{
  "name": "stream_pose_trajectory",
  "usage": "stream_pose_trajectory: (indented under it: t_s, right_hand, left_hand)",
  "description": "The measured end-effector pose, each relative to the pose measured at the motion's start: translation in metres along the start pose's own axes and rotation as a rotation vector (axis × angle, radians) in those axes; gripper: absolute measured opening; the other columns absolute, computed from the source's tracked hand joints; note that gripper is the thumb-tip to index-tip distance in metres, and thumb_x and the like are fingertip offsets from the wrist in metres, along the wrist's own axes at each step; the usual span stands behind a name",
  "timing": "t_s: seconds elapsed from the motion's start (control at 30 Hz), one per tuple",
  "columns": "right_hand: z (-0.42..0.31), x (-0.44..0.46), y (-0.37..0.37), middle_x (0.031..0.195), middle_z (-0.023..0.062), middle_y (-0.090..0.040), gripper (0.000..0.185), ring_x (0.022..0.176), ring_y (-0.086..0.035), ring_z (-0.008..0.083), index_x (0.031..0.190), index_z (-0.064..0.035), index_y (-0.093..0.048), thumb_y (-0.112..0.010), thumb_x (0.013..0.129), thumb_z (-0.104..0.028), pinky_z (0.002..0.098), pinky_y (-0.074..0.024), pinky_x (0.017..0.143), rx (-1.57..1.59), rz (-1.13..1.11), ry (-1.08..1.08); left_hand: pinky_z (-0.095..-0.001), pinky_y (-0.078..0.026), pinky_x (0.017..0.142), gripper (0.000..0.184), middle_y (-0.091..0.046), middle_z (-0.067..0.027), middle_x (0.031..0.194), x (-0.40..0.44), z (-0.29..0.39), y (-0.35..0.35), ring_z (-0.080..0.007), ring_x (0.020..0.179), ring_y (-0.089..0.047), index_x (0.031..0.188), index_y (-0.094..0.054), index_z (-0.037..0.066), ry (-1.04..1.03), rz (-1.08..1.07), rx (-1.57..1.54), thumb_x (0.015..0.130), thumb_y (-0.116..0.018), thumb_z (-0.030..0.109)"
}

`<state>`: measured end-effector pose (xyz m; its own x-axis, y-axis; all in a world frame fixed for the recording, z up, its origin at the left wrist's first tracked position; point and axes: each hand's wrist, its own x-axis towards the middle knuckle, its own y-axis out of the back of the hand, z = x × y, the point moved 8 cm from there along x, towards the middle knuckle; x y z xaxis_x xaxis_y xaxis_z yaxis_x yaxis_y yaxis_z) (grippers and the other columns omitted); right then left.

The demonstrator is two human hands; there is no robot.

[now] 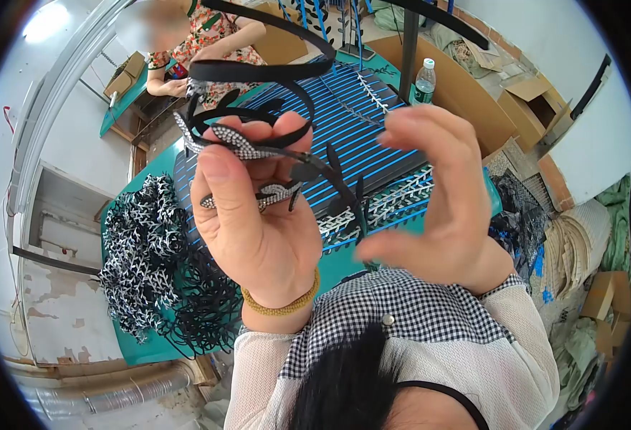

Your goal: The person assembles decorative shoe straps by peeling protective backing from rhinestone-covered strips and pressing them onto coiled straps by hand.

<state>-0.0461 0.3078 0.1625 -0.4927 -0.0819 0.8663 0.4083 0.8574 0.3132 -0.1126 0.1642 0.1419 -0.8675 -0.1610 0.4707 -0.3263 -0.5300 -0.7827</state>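
My left hand [258, 208] is raised in front of me, palm toward me. Its thumb and fingers are closed on a black headband [261, 70] with rhinestone-studded leaves [240, 141]. More sparkling leaves [279, 192] lie across the palm, and dark plain leaves [333, 175] stick out to the right. I cannot tell whether these leaves all belong to one piece. My right hand [451, 193] is held up to the right, slightly blurred, fingers curved and thumb apart, with nothing visible between them.
A green table [140, 351] bears a pile of black-and-white leaf pieces [143, 244], black bands [204, 308] and a blue-striped black board [351, 122]. A water bottle [424, 81] stands behind. Another person [211, 43] works at upper left. Cardboard boxes [534, 104] are at right.
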Motion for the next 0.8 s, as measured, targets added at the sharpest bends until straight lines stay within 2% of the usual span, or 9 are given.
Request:
stream_pose_trajectory:
  t_s: [0.07, 0.13, 0.2, 0.3, 0.37, 0.4, 0.53, 0.73, 0.8]
  right_hand:
    - [-0.011, -0.004, -0.005, 0.105, 0.0174, -0.046, 0.066, 0.089, -0.051, 0.0226, 0.107, 0.0043, -0.044, -0.077, 0.056, -0.021, 0.031, -0.0416, 0.075, -0.158, 0.047, 0.086]
    - [-0.006, -0.004, -0.012, 0.094, 0.0136, -0.05, 0.048, 0.078, -0.051, 0.0228, 0.097, 0.0017, -0.051, -0.073, 0.055, -0.011, 0.0294, -0.0426, 0.067, -0.166, 0.087, 0.079]
    - [0.002, -0.004, -0.016, 0.085, 0.0109, -0.053, 0.039, 0.069, -0.051, 0.022, 0.092, 0.0001, -0.054, -0.069, 0.057, -0.002, 0.027, -0.0429, 0.061, -0.161, 0.087, 0.087]
    - [0.016, 0.004, -0.008, 0.072, 0.0041, -0.052, 0.026, 0.058, -0.048, 0.0129, 0.094, 0.0014, -0.056, -0.059, 0.069, 0.004, 0.0191, -0.0382, 0.052, 0.13, 0.076, -0.157]
    - [0.03, -0.003, -0.012, 0.076, 0.0025, -0.052, 0.023, 0.06, -0.048, 0.0101, 0.097, 0.0048, -0.055, -0.056, 0.074, 0.001, 0.0185, -0.0369, 0.052, 0.544, 0.023, -0.614]
    - [0.029, 0.001, -0.007, 0.073, -0.0006, -0.048, 0.027, 0.059, -0.042, 0.0066, 0.1, 0.0054, -0.055, -0.057, 0.076, -0.007, 0.018, -0.0314, 0.051, 0.512, 0.045, -0.575]
    - [0.014, 0.017, 0.006, 0.069, 0.0009, -0.049, 0.031, 0.059, -0.041, 0.0076, 0.089, 0.0038, -0.06, -0.069, 0.067, -0.017, 0.0198, -0.0304, 0.053, 0.187, -0.082, -0.299]
    - [0.014, 0.023, 0.011, 0.065, 0.002, -0.051, 0.026, 0.058, -0.044, 0.009, 0.081, 0.0013, -0.061, -0.072, 0.062, -0.012, 0.0204, -0.0313, 0.051, 0.214, -0.053, -0.226]
    - [0.014, 0.026, 0.011, 0.066, 0.0027, -0.054, 0.026, 0.058, -0.044, 0.0093, 0.082, 0.0012, -0.061, -0.072, 0.061, -0.011, 0.0205, -0.0321, 0.051, 0.215, -0.071, -0.202]
  left_hand:
    - [-0.034, -0.051, 0.07, 0.029, -0.06, -0.0169, 0.087, 0.0, 0.002, -0.002, -0.0246, 0.078, -0.061, 0.098, -0.051, -0.002, -0.019, -0.009, 0.017, 0.086, -0.048, 0.024]
    - [-0.0336, -0.051, 0.07, 0.029, -0.06, -0.0176, 0.088, -0.001, 0.004, -0.004, -0.024, 0.077, -0.061, 0.098, -0.051, -0.002, -0.027, -0.042, 0.044, 0.086, -0.048, 0.025]
    - [-0.0371, -0.047, 0.081, 0.029, -0.058, -0.0155, 0.094, 0.0, 0.008, -0.009, -0.0252, 0.09, -0.056, 0.102, -0.049, 0.0, -0.051, -0.21, 0.088, 0.088, -0.045, 0.024]
    - [-0.0385, -0.044, 0.085, 0.029, -0.057, -0.0157, 0.096, 0.003, 0.01, -0.005, -0.0256, 0.095, -0.055, 0.103, -0.049, 0.0, -0.078, -0.217, 0.124, 0.088, -0.043, 0.024]
    - [-0.0381, -0.045, 0.084, 0.028, -0.057, -0.0165, 0.095, 0.003, 0.01, 0.001, -0.0255, 0.092, -0.056, 0.103, -0.049, 0.0, -0.064, -0.153, 0.111, 0.089, -0.043, 0.023]
    - [-0.0379, -0.045, 0.084, 0.028, -0.057, -0.0167, 0.094, 0.003, 0.009, 0.002, -0.0255, 0.091, -0.056, 0.103, -0.05, 0.0, -0.047, -0.127, 0.088, 0.089, -0.042, 0.023]
    - [-0.0354, -0.049, 0.074, 0.027, -0.058, -0.0141, 0.086, -0.001, 0.005, -0.002, -0.0255, 0.085, -0.058, 0.1, -0.05, -0.003, 0.055, -0.074, -0.013, 0.089, -0.043, 0.021]
    - [-0.0393, -0.051, 0.073, 0.027, -0.058, -0.0142, 0.083, -0.002, -0.001, -0.004, -0.0262, 0.082, -0.06, 0.102, -0.047, -0.004, 0.227, -0.086, -0.187, 0.089, -0.041, 0.018]
    - [-0.0407, -0.048, 0.078, 0.028, -0.058, -0.0148, 0.089, -0.004, -0.002, -0.003, -0.029, 0.092, -0.055, 0.107, -0.046, -0.001, 0.312, -0.15, -0.268, 0.09, -0.038, 0.02]
